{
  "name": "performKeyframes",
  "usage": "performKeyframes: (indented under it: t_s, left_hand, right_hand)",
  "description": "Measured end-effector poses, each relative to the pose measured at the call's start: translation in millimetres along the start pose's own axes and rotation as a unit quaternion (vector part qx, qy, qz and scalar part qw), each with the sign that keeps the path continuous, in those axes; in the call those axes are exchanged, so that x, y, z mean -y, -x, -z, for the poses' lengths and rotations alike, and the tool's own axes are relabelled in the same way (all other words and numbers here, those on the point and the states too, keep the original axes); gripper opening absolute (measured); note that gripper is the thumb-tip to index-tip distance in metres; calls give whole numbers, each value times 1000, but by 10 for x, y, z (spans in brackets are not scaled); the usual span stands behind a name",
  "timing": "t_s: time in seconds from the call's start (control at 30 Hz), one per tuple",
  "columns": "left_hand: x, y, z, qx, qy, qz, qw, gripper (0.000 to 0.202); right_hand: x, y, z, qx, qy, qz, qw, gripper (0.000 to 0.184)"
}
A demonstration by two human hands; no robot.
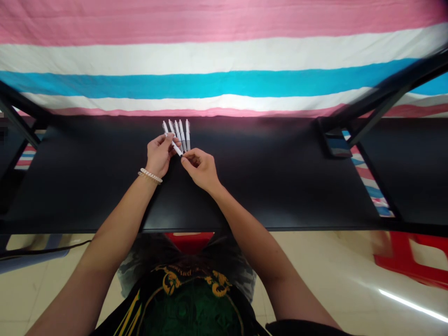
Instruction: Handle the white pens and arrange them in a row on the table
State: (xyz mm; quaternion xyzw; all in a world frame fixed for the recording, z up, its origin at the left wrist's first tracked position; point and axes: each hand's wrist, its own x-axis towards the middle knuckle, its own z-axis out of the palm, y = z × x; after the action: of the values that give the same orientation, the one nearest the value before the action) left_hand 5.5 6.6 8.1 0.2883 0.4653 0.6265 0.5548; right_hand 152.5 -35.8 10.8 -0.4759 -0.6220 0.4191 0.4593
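Observation:
Several white pens with grey barrels (182, 135) lie side by side on the black table (266, 186), their tips pointing away from me. My left hand (159, 155) holds another white pen (177, 148) slantwise just in front of that row. My right hand (200, 169) comes in from the lower right, with its fingertips pinching the pen's lower end. The fingers of both hands hide part of that pen. A beaded bracelet and a thin band (150, 176) circle my left wrist.
A pink, white and blue striped cloth (224, 60) hangs beyond the table. Black metal frame bars (385, 93) rise at both sides. A red plastic stool (409, 256) stands on the pale tiled floor (325, 275) at the lower right.

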Motion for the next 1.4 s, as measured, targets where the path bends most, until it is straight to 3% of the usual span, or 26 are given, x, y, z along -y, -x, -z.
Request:
performKeyframes:
  t_s: [0.5,0.73,0.87,1.0,1.27,1.4]
  left_hand:
    - [-11,-3,13,15,-9,8,1000,23]
    - [11,46,-43,39,-26,-6,999,24]
    - [24,43,-52,42,11,-6,999,26]
    - [64,39,-59,28,50,-25,998,25]
    - [153,71,-140,-1,78,-30,996,27]
    - [174,68,-155,-1,107,-30,994,22]
  right_hand:
    - [58,31,11,11,19,15,1000,11]
    - [-56,35,-47,19,-6,22,1000,5]
    - [-134,26,-66,-5,-26,15,1000,15]
    - [-178,6,-59,-39,-26,-3,999,13]
    - [-197,5,-65,-124,44,38,991,9]
    - [-195,0,-65,-137,67,63,986,8]
